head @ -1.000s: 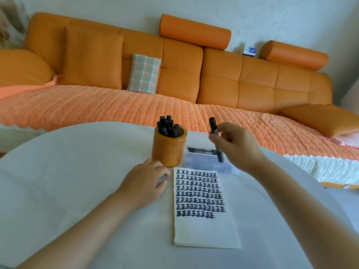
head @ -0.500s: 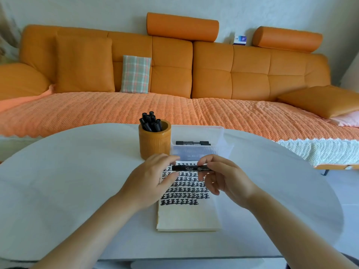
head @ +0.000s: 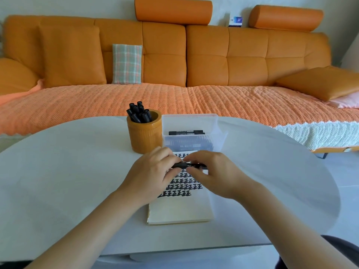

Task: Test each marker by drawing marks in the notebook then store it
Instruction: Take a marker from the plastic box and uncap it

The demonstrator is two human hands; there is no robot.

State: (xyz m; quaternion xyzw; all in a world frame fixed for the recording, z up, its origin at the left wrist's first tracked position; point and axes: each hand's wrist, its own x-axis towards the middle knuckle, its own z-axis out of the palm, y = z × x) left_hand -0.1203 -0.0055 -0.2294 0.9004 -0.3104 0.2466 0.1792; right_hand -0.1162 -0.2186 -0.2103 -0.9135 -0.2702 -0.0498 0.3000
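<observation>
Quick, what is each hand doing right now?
Left hand: closed on one end of the slim black marker.
Right hand: closed on the same marker's other end, above the marked white notebook.

White table (head: 58,181) bears notebook (head: 180,212), cup (head: 144,135), box (head: 191,141).

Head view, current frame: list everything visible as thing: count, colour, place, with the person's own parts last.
held marker: one, black, level above the notebook, gripped by both hands
notebook: one, cream page with rows of dark marks, table centre
pen cup: one, orange, behind the notebook, holding black markers
plastic box: one, clear, right of the cup, markers lying inside
table: one, white, rounded
sofa: one, orange, behind the table
checked cushion: one, green and pink, on the sofa
left hand: on the marker's left end
right hand: on its right end
</observation>
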